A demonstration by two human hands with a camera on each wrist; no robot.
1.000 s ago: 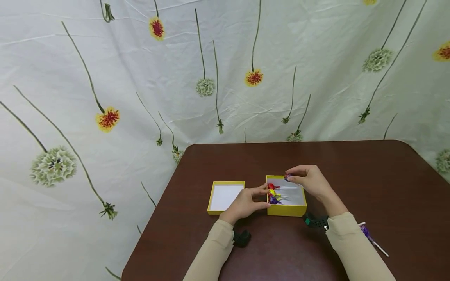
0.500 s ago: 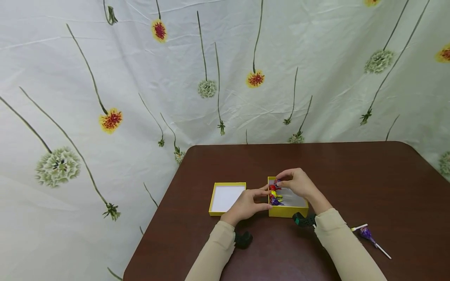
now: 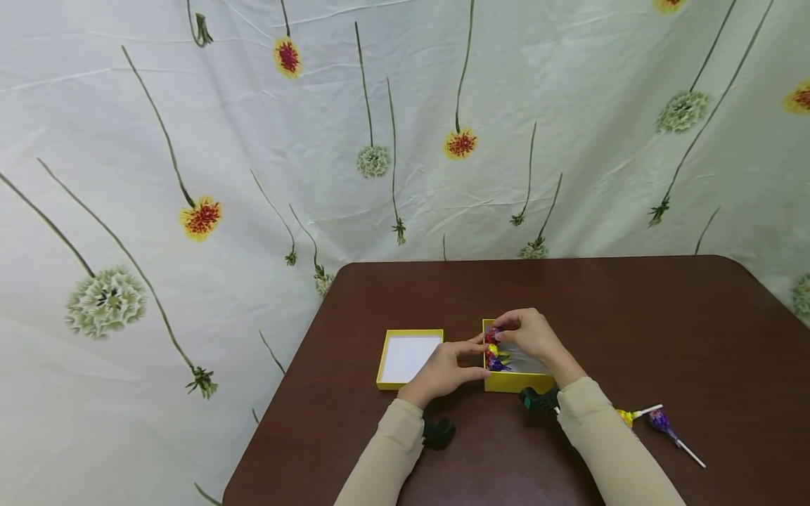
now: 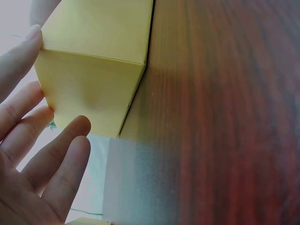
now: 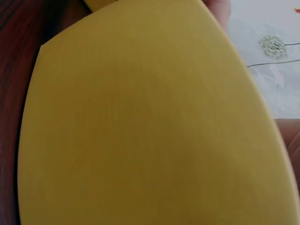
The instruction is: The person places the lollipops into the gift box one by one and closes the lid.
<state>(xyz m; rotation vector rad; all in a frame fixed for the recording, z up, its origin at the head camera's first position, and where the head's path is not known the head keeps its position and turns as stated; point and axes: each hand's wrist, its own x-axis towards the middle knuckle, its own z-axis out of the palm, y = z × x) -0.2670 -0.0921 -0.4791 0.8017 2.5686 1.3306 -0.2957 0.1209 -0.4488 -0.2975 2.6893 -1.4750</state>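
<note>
A yellow box point(image 3: 517, 382) with a white inside stands open-topped on the table. Along its left wall lie a red lollipop point(image 3: 490, 339), a yellow lollipop point(image 3: 493, 349) and a purple lollipop point(image 3: 496, 363). My left hand point(image 3: 445, 367) rests against the box's left side, its fingers fairly straight; in the left wrist view those fingertips touch the rim of the yellow wall. Over the box's back left corner, my right hand point(image 3: 531, 336) pinches a purple wrapped lollipop point(image 3: 497, 329), its stick hidden by the fingers. The box wall fills most of the right wrist view, hiding that hand's fingertips.
Left of the box lies a shallow yellow-rimmed lid point(image 3: 408, 358), white inside up. Another yellow lollipop point(image 3: 625, 417) and another purple lollipop point(image 3: 659, 419) lie on the brown table point(image 3: 690, 323) beside my right sleeve. A flowered cloth point(image 3: 405, 105) hangs behind.
My right hand has moved left and down into the box with the lollipop, to its back left corner. The left hand stays at the box's side. More of the loose yellow lollipop shows.
</note>
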